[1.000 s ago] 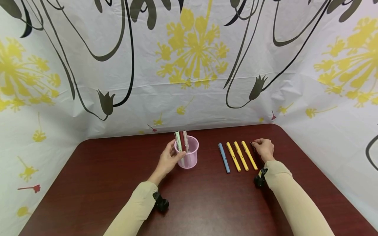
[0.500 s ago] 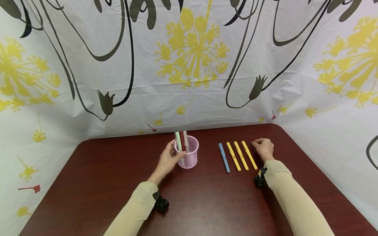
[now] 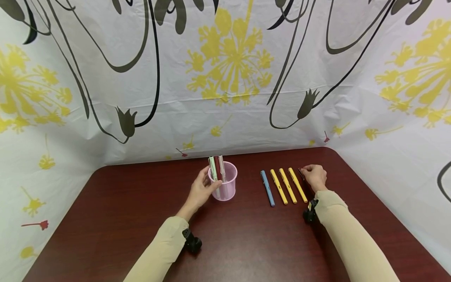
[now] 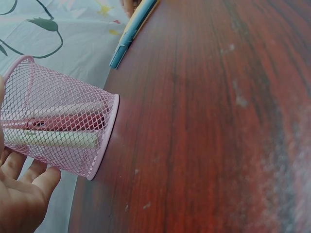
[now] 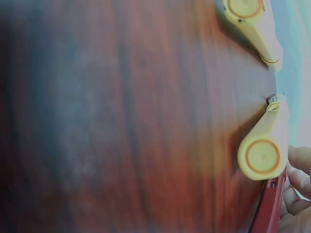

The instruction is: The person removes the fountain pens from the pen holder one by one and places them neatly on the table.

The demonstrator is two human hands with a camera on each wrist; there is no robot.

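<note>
My left hand (image 3: pixel 200 192) holds a pink mesh pen cup (image 3: pixel 230 192), thumb on the near side and fingers round its left. Inside the cup lean a pale green pen (image 3: pixel 213 169), a dark red pen (image 3: pixel 217 169) and a whitish pen (image 3: pixel 222 169). At the right, my right hand (image 3: pixel 315 178) pinches another red pen (image 5: pixel 268 206) low against the table. Much of that pen is hidden by the hand in the head view. Just left of it lie three yellow pens (image 3: pixel 288 186) and one blue pen (image 3: pixel 267 188), side by side.
A dark red-brown wooden table (image 3: pixel 246 243) carries everything. Behind it hangs a white patterned cloth (image 3: pixel 169 86) reaching the table's far edge. A small black camera sits on each wrist.
</note>
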